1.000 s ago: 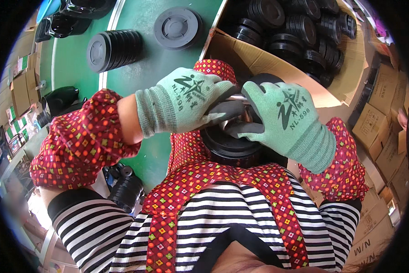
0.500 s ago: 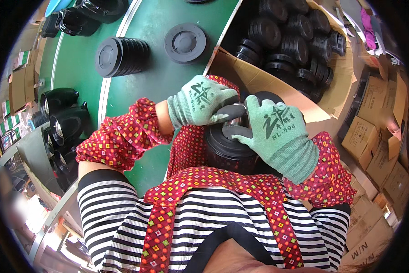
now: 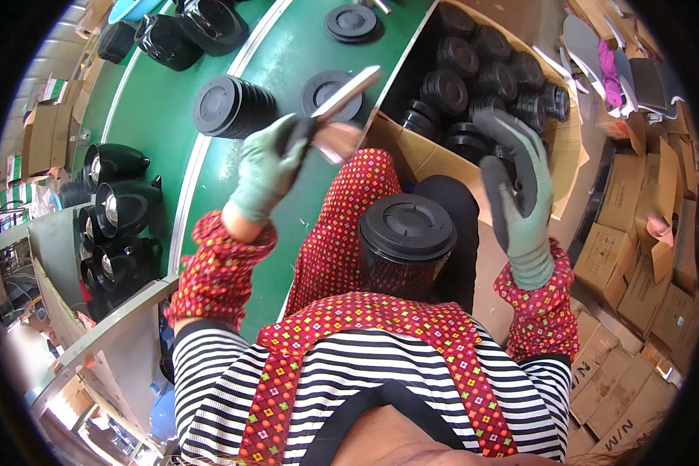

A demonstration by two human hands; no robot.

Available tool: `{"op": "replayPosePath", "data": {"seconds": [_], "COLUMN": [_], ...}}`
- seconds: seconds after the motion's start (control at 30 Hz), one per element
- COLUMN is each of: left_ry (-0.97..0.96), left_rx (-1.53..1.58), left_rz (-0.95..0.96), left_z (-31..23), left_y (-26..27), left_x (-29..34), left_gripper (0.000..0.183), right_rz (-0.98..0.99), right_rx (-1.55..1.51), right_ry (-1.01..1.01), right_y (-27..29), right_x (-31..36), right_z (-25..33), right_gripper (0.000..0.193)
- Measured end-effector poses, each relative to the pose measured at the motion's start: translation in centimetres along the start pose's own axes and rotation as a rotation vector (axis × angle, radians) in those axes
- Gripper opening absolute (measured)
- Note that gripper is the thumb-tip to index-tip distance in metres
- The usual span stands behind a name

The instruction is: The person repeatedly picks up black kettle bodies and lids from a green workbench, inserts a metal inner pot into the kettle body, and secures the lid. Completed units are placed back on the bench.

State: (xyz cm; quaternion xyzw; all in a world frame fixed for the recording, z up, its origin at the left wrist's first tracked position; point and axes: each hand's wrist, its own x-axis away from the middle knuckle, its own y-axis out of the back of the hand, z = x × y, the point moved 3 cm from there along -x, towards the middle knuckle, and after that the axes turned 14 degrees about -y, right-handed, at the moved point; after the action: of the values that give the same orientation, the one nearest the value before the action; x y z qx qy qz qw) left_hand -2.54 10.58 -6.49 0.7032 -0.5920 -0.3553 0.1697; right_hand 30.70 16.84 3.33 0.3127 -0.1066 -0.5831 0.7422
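My gloved left hand (image 3: 270, 165) is raised over the green table, closed around a shiny flat thing (image 3: 338, 116). It has a pale straight edge and a brownish part, too blurred by motion to name. In my lap, between my legs, stands a stack of black round discs (image 3: 408, 225), upright, with a ridged rim and a raised round centre on top. Neither hand touches this stack. My gloved right hand (image 3: 522, 194) is lifted to the right of it, beside the open carton, with fingers apart and nothing in them.
On the green table (image 3: 233, 179) lie a tilted stack of black discs (image 3: 229, 106) and flat discs (image 3: 352, 23) farther back. An open carton (image 3: 575, 147) of disc stacks stands at the right. Black housings (image 3: 124, 202) line the left; cardboard boxes (image 3: 621, 194) are piled far right.
Both hands have come off the disc stack in my lap. The left moved up and left with the shiny thing; the right moved away to the right and opened. The stack's top is now uncovered.
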Motion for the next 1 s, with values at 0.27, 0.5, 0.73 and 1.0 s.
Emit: {"op": "replayPosePath", "data": {"seconds": [0.27, 0.5, 0.73, 1.0], "left_ry": [0.139, 0.166, 0.081, 0.082], "left_rx": [-0.551, -0.506, 0.580, 1.270], "left_rz": [0.015, -0.126, -0.635, -0.365], "left_z": [11.9, 6.4, -1.0, -6.1], "left_y": [4.2, 6.7, -5.6, -8.8], "left_x": [17.2, 14.7, 10.7, 6.1], "left_gripper": [0.025, 0.082, 0.071, 0.084], "right_rz": [0.102, -0.056, -0.256, 0.162], "right_rx": [-0.414, -0.503, -0.905, -0.810], "right_ry": [-0.396, -0.297, -0.331, -0.316], "right_y": [-1.9, 2.5, 0.6, -6.0], "right_x": [6.9, 5.7, 4.5, 7.8], "right_z": [-9.1, -14.3, -4.6, -7.3], "right_gripper": [0.043, 0.054, 0.057, 0.065]}}
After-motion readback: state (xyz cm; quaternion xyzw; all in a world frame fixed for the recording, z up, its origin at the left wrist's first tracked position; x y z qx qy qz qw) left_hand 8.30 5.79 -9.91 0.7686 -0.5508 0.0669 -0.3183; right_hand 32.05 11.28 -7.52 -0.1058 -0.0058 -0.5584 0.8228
